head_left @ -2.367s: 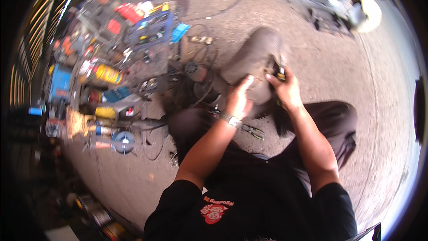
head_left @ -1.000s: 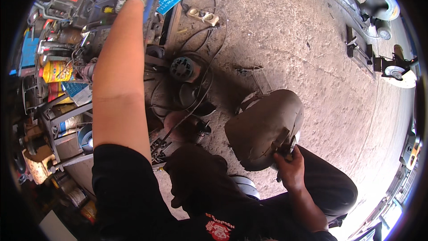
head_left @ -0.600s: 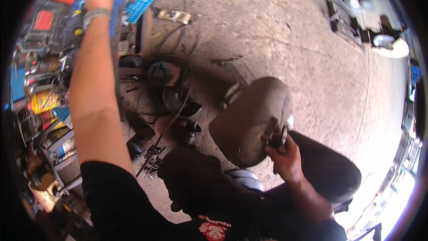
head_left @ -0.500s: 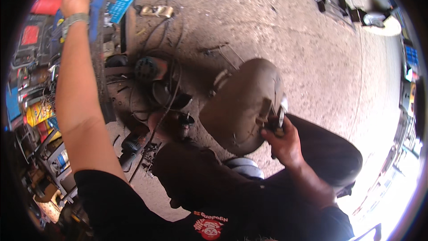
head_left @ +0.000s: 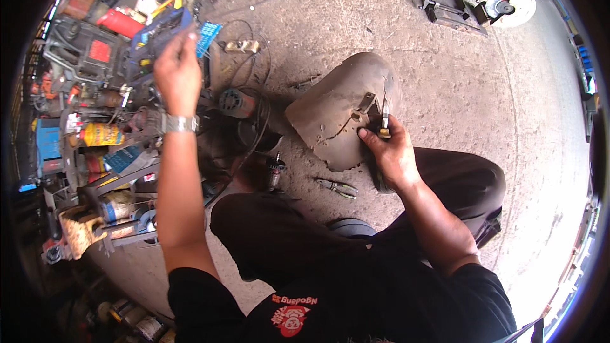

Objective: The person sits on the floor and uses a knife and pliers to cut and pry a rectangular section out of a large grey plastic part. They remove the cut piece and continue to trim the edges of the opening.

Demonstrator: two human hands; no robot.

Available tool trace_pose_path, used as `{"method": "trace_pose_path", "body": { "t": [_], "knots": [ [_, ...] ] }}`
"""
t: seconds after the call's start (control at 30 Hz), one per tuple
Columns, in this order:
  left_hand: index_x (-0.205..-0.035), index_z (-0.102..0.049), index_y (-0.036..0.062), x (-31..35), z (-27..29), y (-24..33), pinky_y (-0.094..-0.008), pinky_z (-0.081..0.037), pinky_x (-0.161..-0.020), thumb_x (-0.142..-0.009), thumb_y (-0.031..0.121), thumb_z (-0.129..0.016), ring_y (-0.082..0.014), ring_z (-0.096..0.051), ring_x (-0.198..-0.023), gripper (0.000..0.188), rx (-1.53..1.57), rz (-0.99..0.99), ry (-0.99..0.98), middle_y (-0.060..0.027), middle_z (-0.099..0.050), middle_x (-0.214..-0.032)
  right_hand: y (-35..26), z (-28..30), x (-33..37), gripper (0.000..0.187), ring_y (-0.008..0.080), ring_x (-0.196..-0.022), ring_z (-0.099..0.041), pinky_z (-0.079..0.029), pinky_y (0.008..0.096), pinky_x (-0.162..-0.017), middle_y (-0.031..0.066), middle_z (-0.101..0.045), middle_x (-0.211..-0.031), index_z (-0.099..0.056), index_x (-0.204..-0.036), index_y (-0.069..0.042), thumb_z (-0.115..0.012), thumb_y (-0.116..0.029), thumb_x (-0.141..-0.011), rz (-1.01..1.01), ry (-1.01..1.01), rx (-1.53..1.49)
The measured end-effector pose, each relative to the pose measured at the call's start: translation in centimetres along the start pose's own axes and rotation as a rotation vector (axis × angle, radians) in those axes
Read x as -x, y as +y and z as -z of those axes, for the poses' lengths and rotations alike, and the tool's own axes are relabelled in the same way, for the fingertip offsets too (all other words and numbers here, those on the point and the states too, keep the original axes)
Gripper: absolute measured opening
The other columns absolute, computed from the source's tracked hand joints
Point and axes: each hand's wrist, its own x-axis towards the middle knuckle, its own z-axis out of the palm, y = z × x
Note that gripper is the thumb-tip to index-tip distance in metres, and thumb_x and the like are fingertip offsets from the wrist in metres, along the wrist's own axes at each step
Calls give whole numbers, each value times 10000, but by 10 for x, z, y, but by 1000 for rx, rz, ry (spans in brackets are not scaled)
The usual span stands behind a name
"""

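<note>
My right hand (head_left: 395,152) is closed at the right edge of a curved brown shell (head_left: 340,105), its thumb on the near side. The shell's surface is cracked and carries a small metal bracket (head_left: 366,103). A slim metal piece with a yellowish end (head_left: 384,128) stands at that hand's fingers; its kind is unclear. My left hand (head_left: 178,67), with a band on its wrist, is raised beside a blue tray (head_left: 143,44). Motion smears its fingers, so what they hold, if anything, does not show. Pliers (head_left: 338,188) lie on the floor below the shell.
Crowded along the left are a red cylinder (head_left: 121,23), a yellow can (head_left: 101,134) and many tools. A corded power tool (head_left: 236,103) and its cable lie near my left arm. A machine with a round disc (head_left: 502,5) stands at the far right.
My left hand has come back from the blue tray, toward me and to the right. The shell and right hand sit a little higher in view, and the pliers now show.
</note>
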Motion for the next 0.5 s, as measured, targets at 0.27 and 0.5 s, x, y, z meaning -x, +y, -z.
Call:
{"method": "trace_pose_path", "body": {
  "t": [0.27, 0.5],
  "knots": [
    [-1269, -662, 24, 92, 20, 104, -374, -613, -775, -1027, 170, -630, -254, -730, -871, 285, 912, 592, -148, -146, -728, -1015, 8, 11, 5, 445, 351, -1014, -721, -543, 418, -894, 225, -736, -1037, -642, -1186, -1, -792, -279, -872, 123, -4, 152],
    [-1309, -632, 31, 145, 6, 112, -394, -589, -838, -1030, 215, -631, -255, -706, -910, 334, 1115, 669, -22, -131, -712, -1022, 21, -4, 29, 507, 406, -1038, -696, -546, 462, -926, 245, -730, -1053, -619, -1229, -20, -779, -310, -845, 105, -156, 608]
  ]
}}
